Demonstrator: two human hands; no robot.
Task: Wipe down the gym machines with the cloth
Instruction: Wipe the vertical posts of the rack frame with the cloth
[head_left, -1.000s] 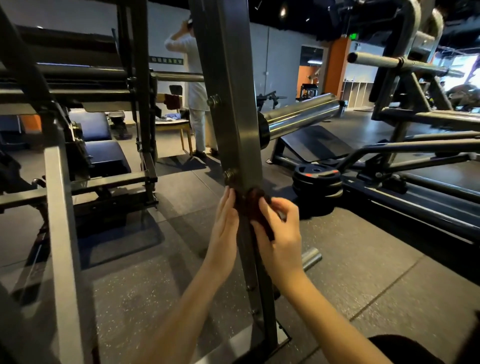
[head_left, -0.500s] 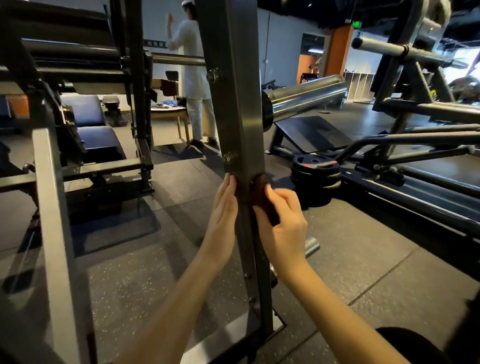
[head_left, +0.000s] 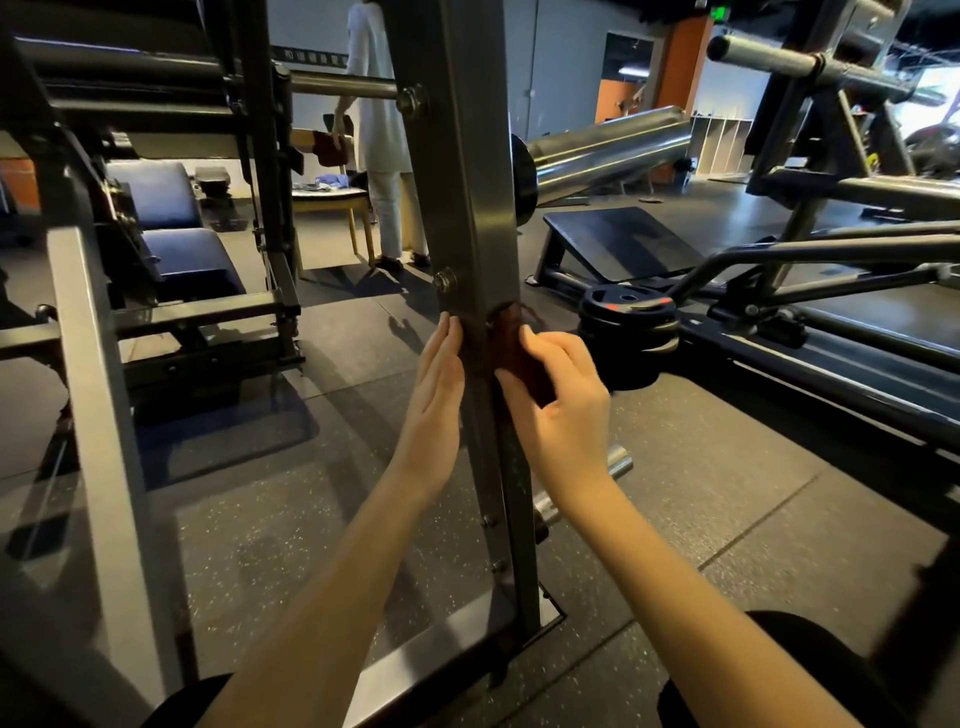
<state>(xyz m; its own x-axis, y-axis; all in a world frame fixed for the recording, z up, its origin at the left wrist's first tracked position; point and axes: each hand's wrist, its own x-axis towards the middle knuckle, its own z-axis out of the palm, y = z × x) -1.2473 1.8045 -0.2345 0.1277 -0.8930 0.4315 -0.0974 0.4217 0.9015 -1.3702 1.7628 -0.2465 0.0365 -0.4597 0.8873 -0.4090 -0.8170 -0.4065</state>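
Brown cloth (head_left: 511, 347) in curled grip of right hand (head_left: 561, 410); left hand (head_left: 434, 395) flat on post (head_left: 467, 208)

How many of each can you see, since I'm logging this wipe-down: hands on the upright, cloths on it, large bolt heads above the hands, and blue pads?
Hands on the upright: 2, left hand and right hand
Cloths: 1, a brown cloth pinched by the right hand
Large bolt heads: 2
Blue pads: 2
Total: 7

Bolt (head_left: 444, 281) juts just above left hand (head_left: 434, 395).
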